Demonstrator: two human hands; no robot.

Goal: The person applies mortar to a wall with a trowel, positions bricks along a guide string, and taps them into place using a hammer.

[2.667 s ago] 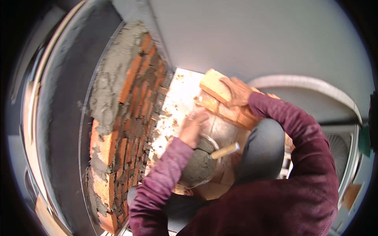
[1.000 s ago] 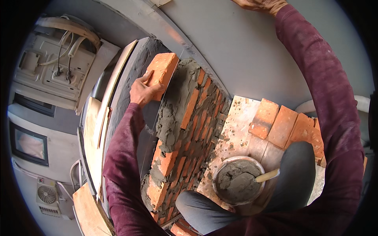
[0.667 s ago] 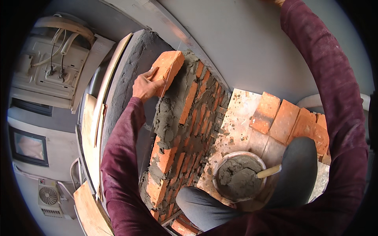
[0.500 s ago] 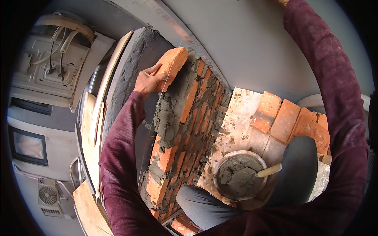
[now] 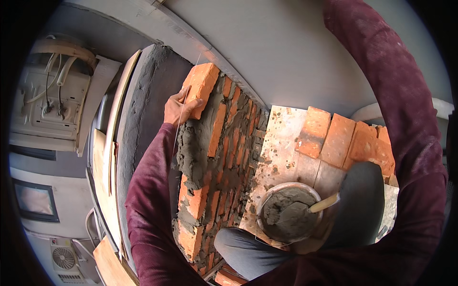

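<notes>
My left hand (image 5: 179, 109) is closed around the lower end of an orange brick (image 5: 202, 85), fingers on one side and thumb on the other. The brick is at the top end of a partly laid brick wall (image 5: 220, 128), close to the metal straightedge; whether it touches the mortar beneath cannot be made out. Just below it lies a thick bed of wet grey mortar (image 5: 192, 157). A thin string line (image 5: 177, 136) runs past my hand and the brick. My right arm (image 5: 377, 47) reaches up beyond the top edge, its hand out of sight.
A bucket of mortar (image 5: 261, 224) with a wooden-handled trowel (image 5: 325, 202) stands by my bent legs. Several loose bricks (image 5: 337, 140) lie on the spattered boards to the right. A long metal straightedge (image 5: 210, 52) lines the grey wall. Plywood sheets (image 5: 116, 124) lean at left.
The brick in my left hand has come down against the wall's end and turned more upright. My right hand's edge has slipped out of view, and the whole view has shifted slightly.
</notes>
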